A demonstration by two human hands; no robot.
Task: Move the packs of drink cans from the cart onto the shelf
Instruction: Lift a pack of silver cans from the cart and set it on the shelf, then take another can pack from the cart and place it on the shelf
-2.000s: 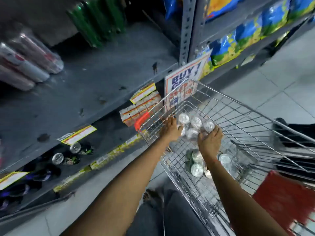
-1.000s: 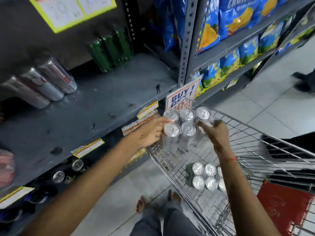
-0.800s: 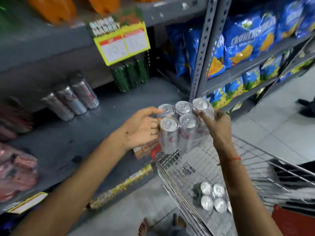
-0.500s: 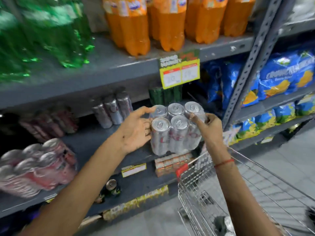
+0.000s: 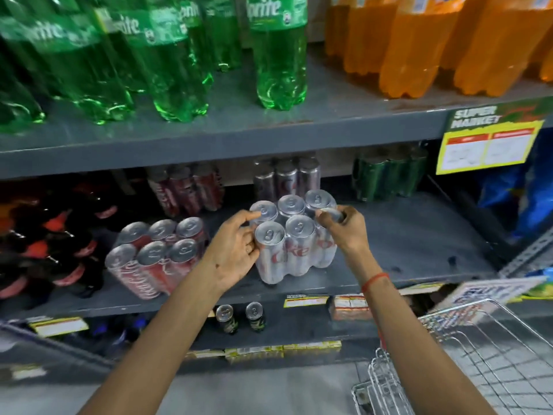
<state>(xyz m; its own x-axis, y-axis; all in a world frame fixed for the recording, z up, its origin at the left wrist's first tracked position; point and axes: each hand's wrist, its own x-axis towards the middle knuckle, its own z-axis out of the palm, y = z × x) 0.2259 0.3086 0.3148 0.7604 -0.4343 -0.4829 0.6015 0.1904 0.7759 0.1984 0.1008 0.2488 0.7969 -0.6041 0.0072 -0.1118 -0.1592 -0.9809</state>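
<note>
1. Two hands gripped one shrink-wrapped silver six-pack [image 5: 294,241] of cola cans at the front part of the grey middle shelf [image 5: 419,244].
2. The left hand [image 5: 236,250] was clamped on the pack's left side, thumb over the top of a rear can and fingers curled against the front-left can.
3. The right hand [image 5: 344,226] was closed on the pack's right side, its fingers over the rim of the rear-right can.
4. The pack's base looked to be at or on the shelf surface; whether it rested fully could not be told.
5. A red six-pack [image 5: 155,256] stood just beside it on the left, on the same shelf.
6. Further silver, red and green packs stood at the back of that shelf.
7. Green bottles [image 5: 278,52] and orange bottles [image 5: 419,43] lined the shelf above.
8. The wire cart [image 5: 466,354] showed at the lower right, near the right forearm.
</note>
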